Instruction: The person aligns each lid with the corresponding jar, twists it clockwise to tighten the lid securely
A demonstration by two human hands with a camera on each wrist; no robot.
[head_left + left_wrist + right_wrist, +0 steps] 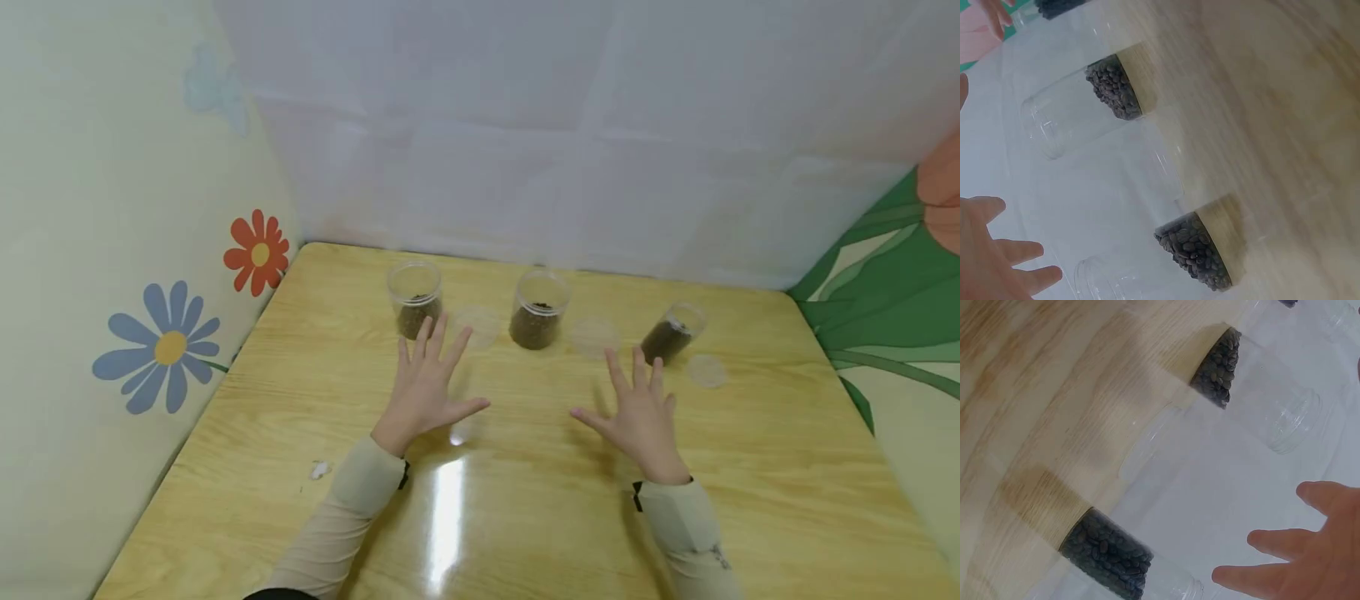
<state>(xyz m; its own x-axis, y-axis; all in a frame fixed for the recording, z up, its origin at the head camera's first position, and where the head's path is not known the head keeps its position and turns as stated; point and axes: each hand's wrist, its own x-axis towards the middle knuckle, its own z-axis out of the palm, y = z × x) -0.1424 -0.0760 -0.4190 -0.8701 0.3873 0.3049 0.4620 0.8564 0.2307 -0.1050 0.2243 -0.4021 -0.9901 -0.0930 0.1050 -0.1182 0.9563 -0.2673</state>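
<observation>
Three clear jars, each part-filled with dark beans that look like coffee beans, stand in a row: a left jar (408,287), a middle jar (540,312) and a smaller right jar (670,333). In the left wrist view, the beans (1194,253) of the nearest jar show closely. My left hand (423,396) spreads its fingers in front of the left jar and holds nothing. Likewise spread and holding nothing, my right hand (637,421) is nearest the right jar; its fingers (1282,544) show in the right wrist view.
Flat clear round lids lie beside the jars: one right of the left jar (477,327), another right of the middle jar (595,336), a smaller lid (707,372) by the right jar. The wooden table (525,517) meets a white sheet (480,167) behind. Painted walls flank it.
</observation>
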